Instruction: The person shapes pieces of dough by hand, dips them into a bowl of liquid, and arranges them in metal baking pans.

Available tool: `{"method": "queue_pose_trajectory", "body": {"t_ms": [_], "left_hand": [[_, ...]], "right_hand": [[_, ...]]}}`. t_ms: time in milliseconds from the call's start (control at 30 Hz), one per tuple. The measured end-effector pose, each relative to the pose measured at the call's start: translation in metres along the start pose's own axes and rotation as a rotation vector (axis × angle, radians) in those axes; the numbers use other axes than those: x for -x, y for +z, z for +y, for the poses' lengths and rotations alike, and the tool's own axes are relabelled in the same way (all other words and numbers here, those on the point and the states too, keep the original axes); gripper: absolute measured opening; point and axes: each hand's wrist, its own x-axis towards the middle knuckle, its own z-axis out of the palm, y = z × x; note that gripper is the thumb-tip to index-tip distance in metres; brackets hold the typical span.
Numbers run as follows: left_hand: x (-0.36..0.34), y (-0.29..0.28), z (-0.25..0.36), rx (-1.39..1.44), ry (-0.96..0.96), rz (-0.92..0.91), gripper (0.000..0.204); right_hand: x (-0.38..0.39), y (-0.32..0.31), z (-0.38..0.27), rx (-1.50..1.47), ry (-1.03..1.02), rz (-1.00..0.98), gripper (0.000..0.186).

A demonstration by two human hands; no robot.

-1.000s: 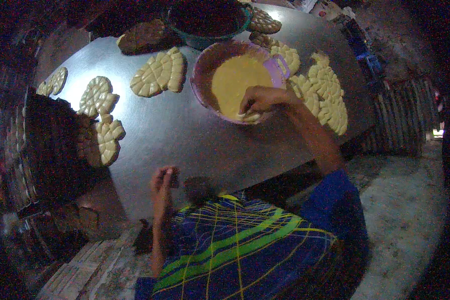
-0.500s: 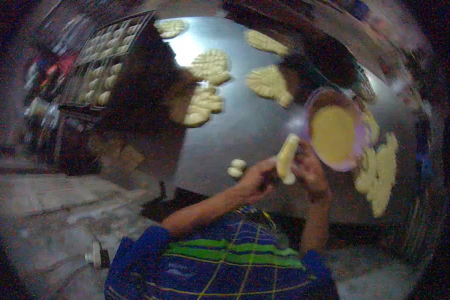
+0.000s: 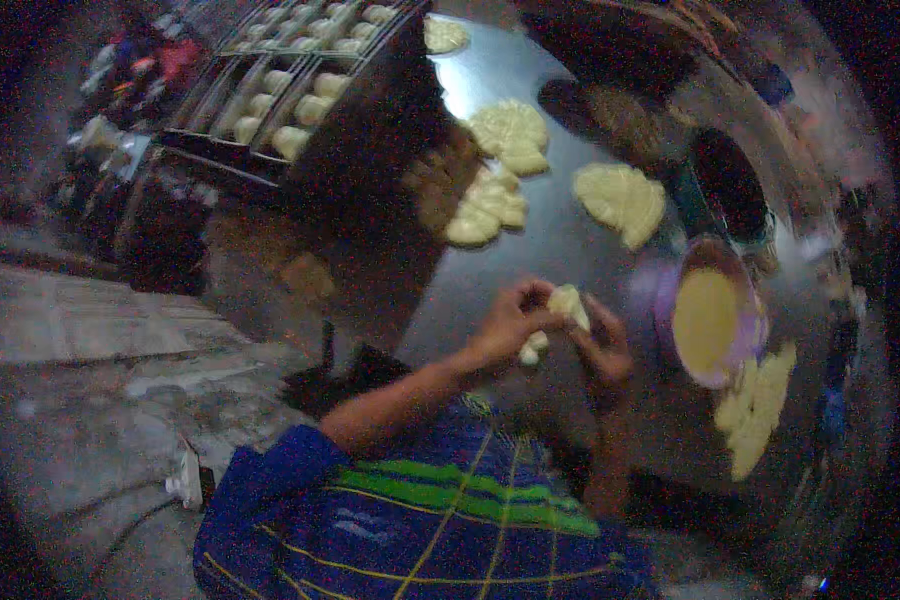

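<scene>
Above the near edge of the metal table, my left hand [image 3: 510, 322] and my right hand [image 3: 606, 350] are both closed on one piece of pale dough [image 3: 567, 303]. The dough is pinched between the fingers of the two hands, and its lower part is hidden by them. Just below it, small whitish dough lumps [image 3: 534, 348] show beside my left hand. To the right of my right hand, and apart from it, is a purple bowl [image 3: 660, 300] holding a yellow mass [image 3: 705, 318].
Flattened dough pieces lie on the metal table [image 3: 560, 250]: one beyond my hands [image 3: 620, 200], some at the far left [image 3: 510, 132], others at right [image 3: 755, 415]. Trays of dough rolls [image 3: 315, 105] stand at upper left. A dark container [image 3: 725, 185] is behind the bowl.
The view has shifted, so the table's things sit further right. The dough between my hands was long and upright; now it looks shorter and bunched, with my hands closer together.
</scene>
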Motion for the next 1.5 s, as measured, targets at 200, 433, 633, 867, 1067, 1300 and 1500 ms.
{"method": "queue_pose_trajectory", "body": {"t_ms": [200, 433, 633, 867, 1067, 1300, 1500], "left_hand": [[0.007, -0.027, 0.015, -0.046, 0.175, -0.046, 0.021], [-0.001, -0.049, 0.023, -0.023, 0.014, -0.309, 0.024], [-0.024, -0.039, -0.018, 0.427, -0.331, -0.317, 0.034], [-0.012, -0.027, -0.009, 0.498, -0.218, -0.173, 0.034], [-0.011, -0.034, -0.008, 0.191, 0.013, -0.246, 0.031], [0.003, -0.015, 0.017, 0.073, 0.135, -0.062, 0.03], [-0.015, -0.025, -0.012, 0.228, -0.031, -0.064, 0.03]], "right_hand": [[-0.042, -0.009, -0.042, 0.248, -0.026, -0.071, 0.034], [-0.061, -0.031, -0.046, 0.15, 0.069, -0.294, 0.025], [-0.052, -0.008, -0.05, 0.209, -0.113, -0.06, 0.032], [-0.027, 0.041, -0.065, 0.611, 0.01, 0.207, 0.028], [-0.036, 0.049, -0.077, 0.061, 0.616, 0.39, 0.033], [-0.033, 0.038, -0.06, -0.178, 0.552, 0.397, 0.018], [-0.022, 0.048, -0.052, 0.282, 0.039, 0.332, 0.029]]}}
